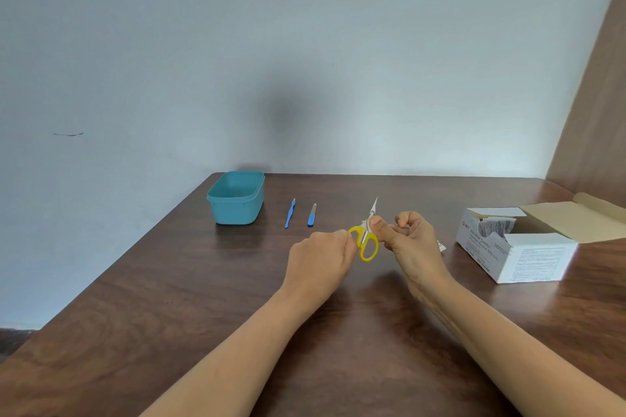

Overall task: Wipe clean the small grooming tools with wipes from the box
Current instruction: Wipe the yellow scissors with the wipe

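scissors (pixel 375 245) in left hand (pixel 318 254), right hand (pixel 413 240) seemingly pinching mostly hidden wipe (pixel 363 224)

A dark brown wood-grain table (pixel 162 315) with a glossy top meets the pale wall along its far edge. At the far left stands a teal rectangular plastic tub (pixel 233 211), open at the top. Just right of it, apart from each other and roughly parallel, lie a slim blue-handled tool with a fine metal tip (pixel 289 215) and a short blue-handled metal nail file (pixel 312 215), both tips pointing far. At the right sits a white cardboard box of alcohol swabs (pixel 528 257), its flap folded back and packets showing in the opening. A small torn white wrapper (pixel 441 245) lies just left of the box.
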